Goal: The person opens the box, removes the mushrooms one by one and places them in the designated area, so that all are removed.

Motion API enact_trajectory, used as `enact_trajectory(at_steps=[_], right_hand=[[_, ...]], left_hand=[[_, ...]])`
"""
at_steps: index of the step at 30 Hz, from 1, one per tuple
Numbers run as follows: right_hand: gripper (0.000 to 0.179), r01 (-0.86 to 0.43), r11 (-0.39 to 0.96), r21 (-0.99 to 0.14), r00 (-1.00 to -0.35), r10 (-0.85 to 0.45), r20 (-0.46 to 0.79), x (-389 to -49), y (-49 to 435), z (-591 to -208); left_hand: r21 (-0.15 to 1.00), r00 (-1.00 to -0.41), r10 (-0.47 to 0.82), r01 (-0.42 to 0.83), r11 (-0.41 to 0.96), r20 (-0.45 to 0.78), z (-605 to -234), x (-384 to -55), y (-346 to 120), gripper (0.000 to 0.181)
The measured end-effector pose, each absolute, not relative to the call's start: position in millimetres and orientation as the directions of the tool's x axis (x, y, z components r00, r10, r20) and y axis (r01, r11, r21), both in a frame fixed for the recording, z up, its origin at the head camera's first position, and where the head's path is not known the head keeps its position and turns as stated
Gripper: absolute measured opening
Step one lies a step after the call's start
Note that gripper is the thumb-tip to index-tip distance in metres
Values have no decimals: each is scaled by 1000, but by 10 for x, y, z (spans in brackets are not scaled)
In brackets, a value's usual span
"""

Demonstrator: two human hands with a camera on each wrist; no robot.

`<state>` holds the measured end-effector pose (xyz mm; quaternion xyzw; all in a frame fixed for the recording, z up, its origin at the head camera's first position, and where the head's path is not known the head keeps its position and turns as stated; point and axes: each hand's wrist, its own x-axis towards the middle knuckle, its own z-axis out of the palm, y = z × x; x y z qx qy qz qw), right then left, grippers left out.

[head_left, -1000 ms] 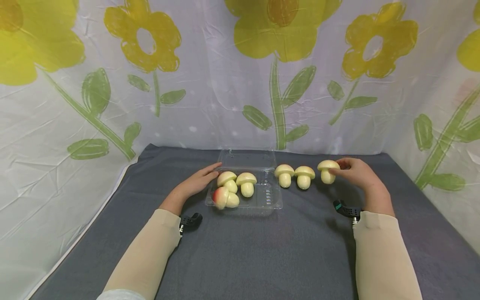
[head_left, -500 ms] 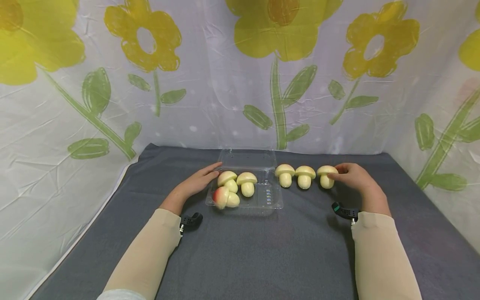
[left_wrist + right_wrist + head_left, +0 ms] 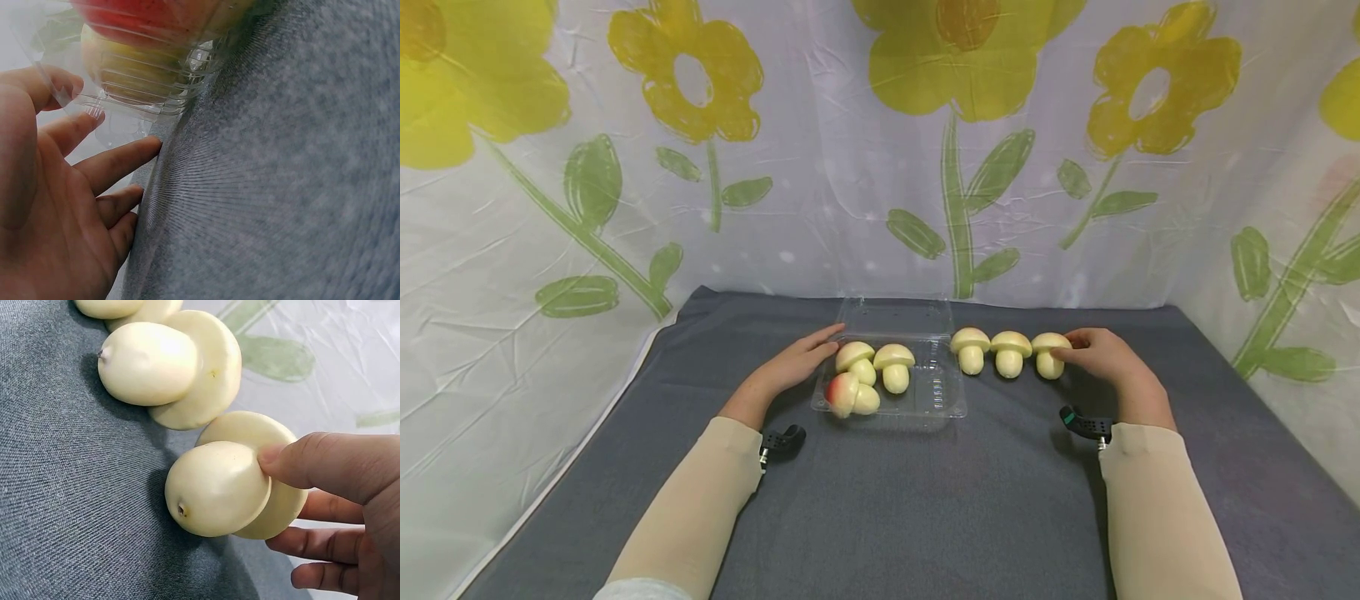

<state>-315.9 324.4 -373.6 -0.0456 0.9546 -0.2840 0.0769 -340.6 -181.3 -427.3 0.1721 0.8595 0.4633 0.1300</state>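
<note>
My right hand (image 3: 1108, 357) pinches a pale yellow toy mushroom (image 3: 1049, 367) at the right end of a row of three. In the right wrist view the thumb presses where cap meets stem, with the fingers behind the cap; the stem (image 3: 215, 487) points away from the palm. Two more mushrooms (image 3: 1009, 363) (image 3: 971, 359) stand left of it. My left hand (image 3: 790, 363) lies at the left edge of an open clear plastic box (image 3: 936, 379), its fingers fairly straight. In the left wrist view the thumb and index fingertip overlap the box rim (image 3: 128, 106).
Inside the box's left half are three mushrooms (image 3: 894, 379), one with a red-tinted cap (image 3: 842, 394) lying sideways. The box's lid (image 3: 895, 317) leans back behind it. A dark grey cloth (image 3: 925, 500) covers the table, and a flower-printed curtain (image 3: 820, 167) hangs behind.
My right hand has lowered the mushroom and moved it left, closer to the other two in the row. The left hand and the box have stayed in place.
</note>
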Motion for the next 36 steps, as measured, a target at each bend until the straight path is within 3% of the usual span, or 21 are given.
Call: enact_trajectory(at_steps=[16,36], right_hand=[[87,-27,827,-562,-983,-125,-136,-3103,3266,-3518],[87,-202,821,-534,-978,-203,58,-2938,2864,-3089]], left_hand=[[841,-906,417,173,512,-67,-4287,-3416,-1816,58],[852,-903,424,173,495,-63,-4285,-3416,-1813,58]])
